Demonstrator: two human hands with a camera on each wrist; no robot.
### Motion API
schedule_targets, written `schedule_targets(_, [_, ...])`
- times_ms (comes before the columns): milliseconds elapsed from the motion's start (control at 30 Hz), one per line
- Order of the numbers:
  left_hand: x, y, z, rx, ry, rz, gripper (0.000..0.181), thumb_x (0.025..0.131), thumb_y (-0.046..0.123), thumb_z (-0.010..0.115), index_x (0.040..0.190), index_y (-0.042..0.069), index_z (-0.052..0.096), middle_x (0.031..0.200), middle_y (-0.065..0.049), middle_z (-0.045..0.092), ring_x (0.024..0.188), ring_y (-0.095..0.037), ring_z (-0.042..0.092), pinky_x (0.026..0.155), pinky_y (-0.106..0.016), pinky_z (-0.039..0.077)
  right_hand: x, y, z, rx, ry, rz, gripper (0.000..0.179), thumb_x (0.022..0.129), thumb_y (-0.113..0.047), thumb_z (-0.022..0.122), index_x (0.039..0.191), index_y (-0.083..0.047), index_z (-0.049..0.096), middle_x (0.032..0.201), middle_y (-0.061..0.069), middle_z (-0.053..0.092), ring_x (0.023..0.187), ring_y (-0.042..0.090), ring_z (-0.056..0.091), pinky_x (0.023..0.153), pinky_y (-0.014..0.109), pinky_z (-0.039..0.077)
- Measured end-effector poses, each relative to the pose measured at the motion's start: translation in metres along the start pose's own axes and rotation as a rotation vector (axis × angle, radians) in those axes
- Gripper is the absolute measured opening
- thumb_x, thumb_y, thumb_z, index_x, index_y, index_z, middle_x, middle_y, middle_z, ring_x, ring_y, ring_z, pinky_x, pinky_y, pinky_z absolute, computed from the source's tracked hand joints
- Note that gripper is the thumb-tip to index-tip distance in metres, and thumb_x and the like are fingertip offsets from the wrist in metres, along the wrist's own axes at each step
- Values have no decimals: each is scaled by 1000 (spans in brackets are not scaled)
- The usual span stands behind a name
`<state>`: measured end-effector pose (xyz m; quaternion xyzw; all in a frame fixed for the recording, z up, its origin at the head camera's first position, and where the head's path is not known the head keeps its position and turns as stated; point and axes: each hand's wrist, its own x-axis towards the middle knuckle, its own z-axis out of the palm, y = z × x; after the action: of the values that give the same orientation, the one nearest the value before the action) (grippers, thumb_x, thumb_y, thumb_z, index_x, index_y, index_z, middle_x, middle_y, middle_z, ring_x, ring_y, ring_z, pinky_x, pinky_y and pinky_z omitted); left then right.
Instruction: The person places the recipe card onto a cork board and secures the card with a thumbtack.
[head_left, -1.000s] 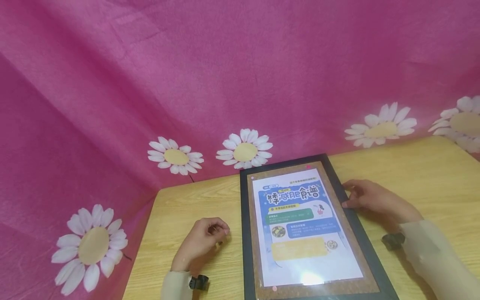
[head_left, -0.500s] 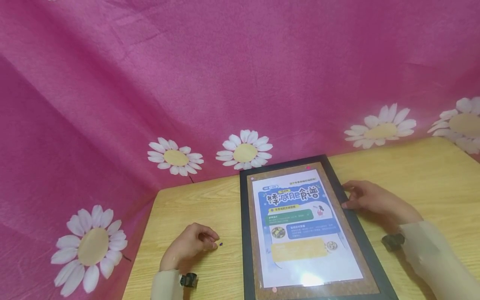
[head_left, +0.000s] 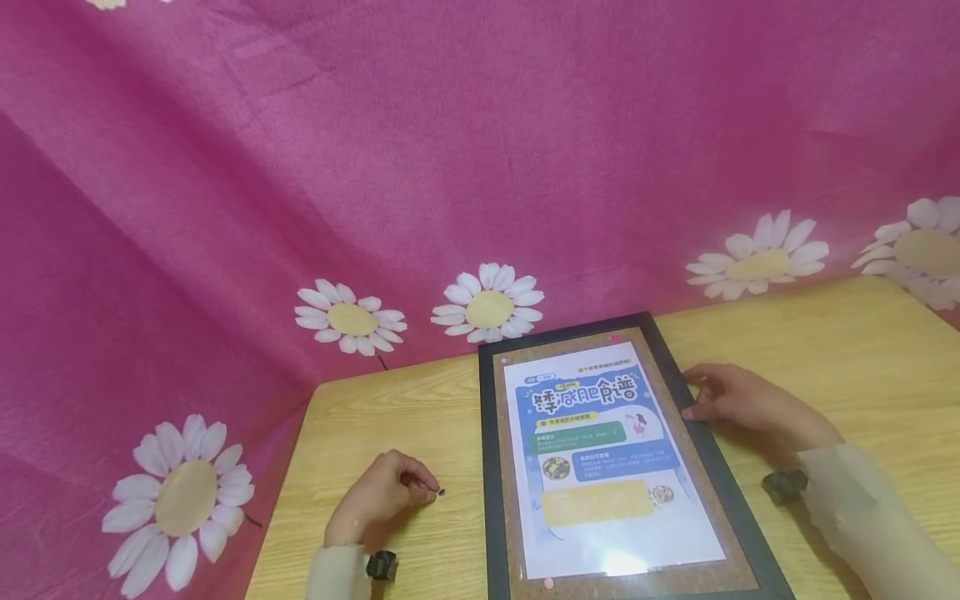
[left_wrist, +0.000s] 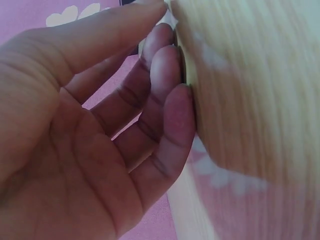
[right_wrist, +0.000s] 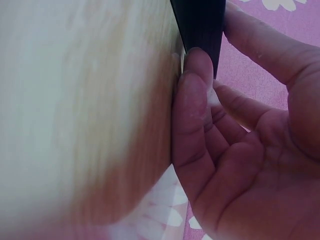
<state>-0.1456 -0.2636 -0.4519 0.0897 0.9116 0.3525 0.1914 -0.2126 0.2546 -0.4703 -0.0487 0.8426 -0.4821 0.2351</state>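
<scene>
A black-framed cork board [head_left: 738, 557] lies on the wooden table, bearing a printed poster [head_left: 600, 546] with blue, green and yellow panels. Pink pins hold the sheet, including one at the top right [head_left: 615, 338] and one at the bottom left [head_left: 548, 583]. Left of the board, my left hand [head_left: 382, 493] rests low over the table, thumb and index finger pinching a tiny dark blue pin [head_left: 442, 492] at their tips. The other fingers curl against the tabletop in the left wrist view. My right hand [head_left: 750, 404] holds the board's right edge, thumb overlapping the black frame [right_wrist: 197, 25].
Pink cloth [head_left: 480, 150] with white daisies hangs behind and to the left of the wooden table [head_left: 375, 400]. A small black device sits at each wrist, at the left cuff [head_left: 382, 566] and the right cuff [head_left: 785, 486]. Light glares off the poster's lower part.
My left hand has drawn back to the lower left, leaving the blue pin visible, then moved slightly in so its fingertips meet it. The right hand and board stay put.
</scene>
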Motion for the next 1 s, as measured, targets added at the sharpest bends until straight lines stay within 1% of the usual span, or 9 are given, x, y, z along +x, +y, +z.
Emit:
schedule_targets(67, [1,0,1,20,5,17,7,91,2,76,88,7,80,84,-3,77,73,-8,60,66,-21,50,0,1,0,-3,2,3,73,94,-21,74,154,3,39,103,12,63,99,26,59,86,34,48])
schedule_targets(167, [1,0,1,33,11,21,8,90,2,77,87,8,80,83,-2,76,72,-8,59,66,-20,50,1,2,-1,-4,2,3,73,94,-21,75,154,2,39,105,12,63,101,26,59,87,34,48])
schedule_targets(367, [1,0,1,26,-2,24,5,90,3,78,88,7,80,83,-1,76,72,-8,59,66,-20,49,1,2,-1,-44,3,-23,73,93,-25,77,152,3,43,111,12,63,105,25,58,88,34,49])
schedule_targets(433, [1,0,1,20,-7,29,1,90,5,79,90,6,79,82,-1,75,72,-8,59,66,-20,49,1,1,-2,-57,5,-28,74,93,-25,77,151,4,43,111,12,64,104,25,59,88,34,49])
schedule_targets(500, [2,1,2,20,-4,33,3,90,8,80,91,6,79,80,0,72,72,-8,58,67,-20,49,2,1,-2,-59,4,-29,74,93,-25,77,151,4,43,109,12,64,103,25,59,87,34,49])
schedule_targets(633, [2,3,5,18,12,14,5,90,12,81,93,9,78,76,1,66,73,-10,57,67,-22,47,2,0,-2,-69,7,-36,74,93,-24,77,151,6,42,102,11,63,97,24,58,84,33,49])
schedule_targets(733, [2,6,6,7,11,-15,4,90,12,81,94,11,79,77,2,67,74,-12,56,68,-23,47,3,1,-2,-80,11,-41,75,93,-23,77,151,7,42,99,10,62,95,24,58,81,34,49])
schedule_targets(867, [2,7,8,18,2,-32,3,90,11,80,93,13,81,81,3,71,76,-13,57,70,-24,49,2,1,-2,-77,7,-41,74,93,-23,77,151,7,42,101,10,63,97,24,58,84,34,49])
schedule_targets(1000, [2,7,8,43,6,-19,3,90,11,80,92,13,82,81,3,72,75,-12,57,69,-24,48,2,0,-1,-77,8,-38,73,92,-23,77,150,5,44,105,10,64,102,24,58,88,34,48])
